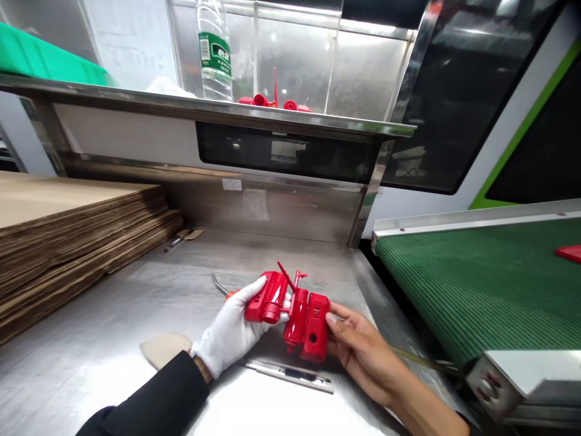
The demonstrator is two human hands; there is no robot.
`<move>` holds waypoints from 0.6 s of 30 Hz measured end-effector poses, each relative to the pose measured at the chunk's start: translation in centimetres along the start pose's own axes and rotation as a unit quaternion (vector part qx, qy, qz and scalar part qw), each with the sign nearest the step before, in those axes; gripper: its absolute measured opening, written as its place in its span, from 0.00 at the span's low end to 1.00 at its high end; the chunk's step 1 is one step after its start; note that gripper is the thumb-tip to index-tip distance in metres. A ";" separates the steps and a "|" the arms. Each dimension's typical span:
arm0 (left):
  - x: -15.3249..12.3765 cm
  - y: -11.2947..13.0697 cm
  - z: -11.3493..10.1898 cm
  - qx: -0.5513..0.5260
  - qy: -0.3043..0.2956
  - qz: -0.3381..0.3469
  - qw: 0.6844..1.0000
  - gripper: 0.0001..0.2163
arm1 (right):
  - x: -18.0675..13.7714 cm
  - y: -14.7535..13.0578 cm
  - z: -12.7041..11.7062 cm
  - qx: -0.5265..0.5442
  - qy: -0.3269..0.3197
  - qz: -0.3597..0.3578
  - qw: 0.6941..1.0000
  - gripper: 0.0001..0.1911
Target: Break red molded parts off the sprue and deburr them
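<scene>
i have the red moulded plastic part [290,309] up off the steel bench [136,315], held between both hands. my gloved left hand [231,330] is wrapped around its left housing; my bare right hand [363,348] pinches the right housing at the fingertips. i judge this the separating step: the thin sprue joins the pieces, so next calls for a firm twist. a utility knife [290,372] lies just beneath.
</scene>
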State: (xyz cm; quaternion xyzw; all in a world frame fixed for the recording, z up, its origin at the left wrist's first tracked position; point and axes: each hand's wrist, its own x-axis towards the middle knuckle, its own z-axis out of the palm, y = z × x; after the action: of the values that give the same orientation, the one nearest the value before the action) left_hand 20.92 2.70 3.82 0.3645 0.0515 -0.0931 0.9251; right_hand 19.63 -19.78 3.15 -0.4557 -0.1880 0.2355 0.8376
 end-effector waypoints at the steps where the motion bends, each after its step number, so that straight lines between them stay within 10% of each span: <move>1: 0.0 0.0 0.0 0.001 0.004 0.002 1.000 0.11 | 0.0 -0.1 0.0 0.001 -0.001 0.001 1.000 0.17; 18: 0.4 0.0 -0.1 0.007 0.016 0.002 1.000 0.10 | -0.2 -0.4 -0.6 -0.048 0.046 0.035 0.997 0.16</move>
State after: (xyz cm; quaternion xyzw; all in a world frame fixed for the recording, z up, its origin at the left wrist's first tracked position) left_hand 21.32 2.68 3.68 0.3730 0.0651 -0.0856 0.9216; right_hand 19.84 -20.50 3.11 -0.5125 -0.1441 0.2344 0.8134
